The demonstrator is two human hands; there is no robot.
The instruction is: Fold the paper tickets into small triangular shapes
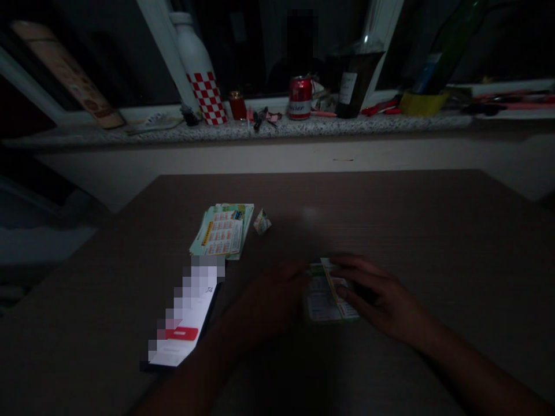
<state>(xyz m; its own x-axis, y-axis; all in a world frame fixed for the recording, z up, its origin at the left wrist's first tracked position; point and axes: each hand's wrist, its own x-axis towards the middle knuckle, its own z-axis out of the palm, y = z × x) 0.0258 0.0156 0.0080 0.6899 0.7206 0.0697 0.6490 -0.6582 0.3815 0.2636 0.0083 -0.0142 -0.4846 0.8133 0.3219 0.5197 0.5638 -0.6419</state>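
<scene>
Where the two hands nearly meet, printed card [321, 300]: it lies on the brown table [390, 214], with a narrow strip [332, 280] along its right side; from where I'm standing I can't tell whether that's a folded edge or a second piece.
Right hand [385, 294]: thumb and fingers parted, tips resting on the strip, not closed round anything.
Left hand [275, 292]: in shadow at the card's left edge; I can't make out whether its fingers pinch the paper.
Weight and feel: next to nothing, I'd say; thin and bendy, perhaps a touch slick if the print is glossy.
Weak points: it should take a crease easily, so a hard tug could tear it or leave a stray wrinkle.
Best hold: fingertips flat near the left edge to stop it sliding, thumb and forefinger lightly along the strip.
Left of the hands: a stack of cards [223, 234], a small folded paper [262, 222] just beside it, and a lit phone [184, 334].
</scene>
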